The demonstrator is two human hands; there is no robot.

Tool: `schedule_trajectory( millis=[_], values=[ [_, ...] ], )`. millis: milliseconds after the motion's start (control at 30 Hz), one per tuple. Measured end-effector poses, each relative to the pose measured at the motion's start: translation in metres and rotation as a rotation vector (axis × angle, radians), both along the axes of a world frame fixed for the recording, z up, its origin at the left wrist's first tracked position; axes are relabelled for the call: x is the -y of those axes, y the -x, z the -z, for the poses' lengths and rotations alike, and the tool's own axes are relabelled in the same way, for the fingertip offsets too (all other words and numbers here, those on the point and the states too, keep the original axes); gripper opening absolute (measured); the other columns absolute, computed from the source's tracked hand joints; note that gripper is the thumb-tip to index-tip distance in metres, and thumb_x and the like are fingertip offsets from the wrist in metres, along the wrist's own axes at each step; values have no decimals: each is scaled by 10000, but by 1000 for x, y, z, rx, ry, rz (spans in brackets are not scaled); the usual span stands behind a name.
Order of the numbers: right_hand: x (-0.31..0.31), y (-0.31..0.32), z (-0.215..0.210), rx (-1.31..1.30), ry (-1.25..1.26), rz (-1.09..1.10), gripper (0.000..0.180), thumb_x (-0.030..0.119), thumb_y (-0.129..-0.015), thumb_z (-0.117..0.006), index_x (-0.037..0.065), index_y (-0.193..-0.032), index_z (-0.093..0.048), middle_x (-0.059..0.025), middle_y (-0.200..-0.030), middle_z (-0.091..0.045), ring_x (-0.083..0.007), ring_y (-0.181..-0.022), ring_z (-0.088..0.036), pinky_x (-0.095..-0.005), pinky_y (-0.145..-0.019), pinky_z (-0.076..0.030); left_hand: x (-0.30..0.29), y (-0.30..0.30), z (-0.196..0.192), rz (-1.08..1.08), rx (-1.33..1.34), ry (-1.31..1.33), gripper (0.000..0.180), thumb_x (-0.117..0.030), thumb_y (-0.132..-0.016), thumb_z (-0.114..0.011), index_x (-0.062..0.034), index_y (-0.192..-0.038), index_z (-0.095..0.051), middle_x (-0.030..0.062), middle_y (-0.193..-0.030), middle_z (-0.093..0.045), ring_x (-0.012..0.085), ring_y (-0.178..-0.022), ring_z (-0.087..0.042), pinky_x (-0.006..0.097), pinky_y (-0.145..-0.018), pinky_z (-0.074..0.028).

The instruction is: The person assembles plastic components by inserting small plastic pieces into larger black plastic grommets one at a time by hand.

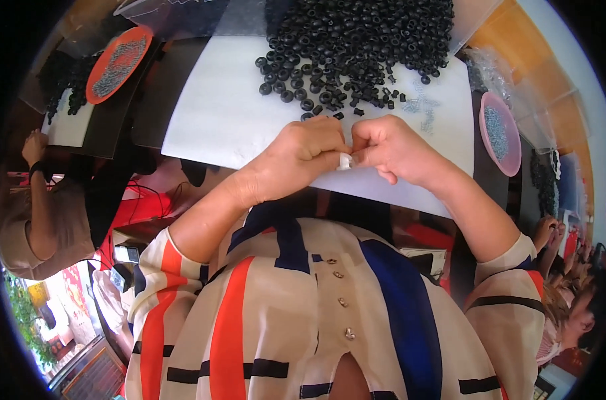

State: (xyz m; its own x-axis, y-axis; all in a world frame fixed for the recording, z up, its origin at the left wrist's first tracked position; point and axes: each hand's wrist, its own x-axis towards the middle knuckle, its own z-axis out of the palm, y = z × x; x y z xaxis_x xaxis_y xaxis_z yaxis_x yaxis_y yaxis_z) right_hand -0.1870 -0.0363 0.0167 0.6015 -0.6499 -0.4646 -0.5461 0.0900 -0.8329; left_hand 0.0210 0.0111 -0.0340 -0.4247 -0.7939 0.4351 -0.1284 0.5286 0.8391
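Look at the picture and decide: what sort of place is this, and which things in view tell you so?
Probably a small assembly workshop: a heap of black rubber rings on a white sheet, trays of small metal parts, and co-workers at neighbouring places doing similar handwork.

Bright, even daylight over the white sheet (236,113), soft shadows under the hands, slight glare on the pale paper, colours vivid, centre sharp, strong fisheye bending at the rim, black vignette around the circle, edges smeared and softer, outdoor corner lower left washed out
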Motion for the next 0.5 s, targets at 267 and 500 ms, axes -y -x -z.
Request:
schedule_trajectory(
  millis=[267,500],
  values=[
    [-3,3,1,49,-49,88,211,87,-826,-743,14,-713,-581,-5,-575,-502,-76,-428,-415,-268,-373,-329,-4,12,-6,-79,39,-185,52,37,-823,-689,9,-857,-661,51,-773,-557,177,-751,-527,302,-663,-437],
    [-2,3,2,69,21,65,182,46,-806,-700,10,-686,-568,-15,-550,-503,-83,-407,-442,-275,-373,-339,-1,15,-4,-117,17,-175,140,42,-741,-705,-2,-752,-573,92,-726,-568,257,-715,-557,362,-645,-463]
  ],
)
